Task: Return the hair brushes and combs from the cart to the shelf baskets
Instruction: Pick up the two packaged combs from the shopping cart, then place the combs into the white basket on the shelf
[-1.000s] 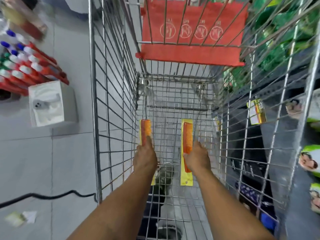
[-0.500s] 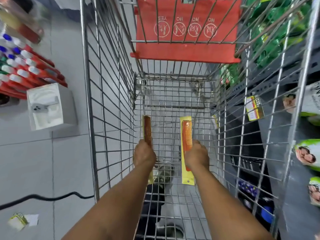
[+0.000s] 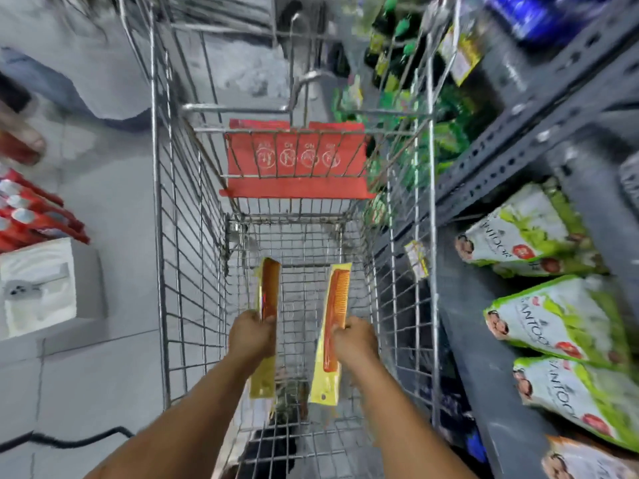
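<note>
Each hand, left hand (image 3: 251, 337) and right hand (image 3: 353, 344), has its grip closed on a packaged comb, left comb (image 3: 269, 295) and right comb (image 3: 335, 305), long axes toward 12 o'clock, shelf (image 3: 518, 133) at 3 o'clock, nearer the right hand.

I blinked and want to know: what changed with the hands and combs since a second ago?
The view tipped up, showing more of the cart and the shelf. The left hand turned its comb edge-on. Nothing was picked up or let go. The right hand still grips its comb.
</note>
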The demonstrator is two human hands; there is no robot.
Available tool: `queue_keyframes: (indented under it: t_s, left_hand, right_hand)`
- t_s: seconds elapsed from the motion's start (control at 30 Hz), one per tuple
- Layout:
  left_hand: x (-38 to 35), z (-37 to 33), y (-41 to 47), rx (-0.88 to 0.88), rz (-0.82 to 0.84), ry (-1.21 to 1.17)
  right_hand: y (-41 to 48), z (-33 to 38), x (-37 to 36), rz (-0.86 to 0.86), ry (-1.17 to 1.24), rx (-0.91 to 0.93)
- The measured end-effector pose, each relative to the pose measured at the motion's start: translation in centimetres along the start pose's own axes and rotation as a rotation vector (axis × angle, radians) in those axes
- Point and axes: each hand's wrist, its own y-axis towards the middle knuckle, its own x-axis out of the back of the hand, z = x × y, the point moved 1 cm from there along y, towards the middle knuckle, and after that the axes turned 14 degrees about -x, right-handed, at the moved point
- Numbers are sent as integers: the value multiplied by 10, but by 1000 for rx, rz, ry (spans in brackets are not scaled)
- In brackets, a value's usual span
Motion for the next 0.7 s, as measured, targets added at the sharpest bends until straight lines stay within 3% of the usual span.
queue_keyframes:
  t_s: [0.23,0.7]
  left_hand:
    - [35,-61,-32,-86,117,-382]
    - [53,-179,-136,-340,263,-484]
  right_hand:
    - [-50,1,48,51,247,122]
    - [-138,-30,140,42,629,325]
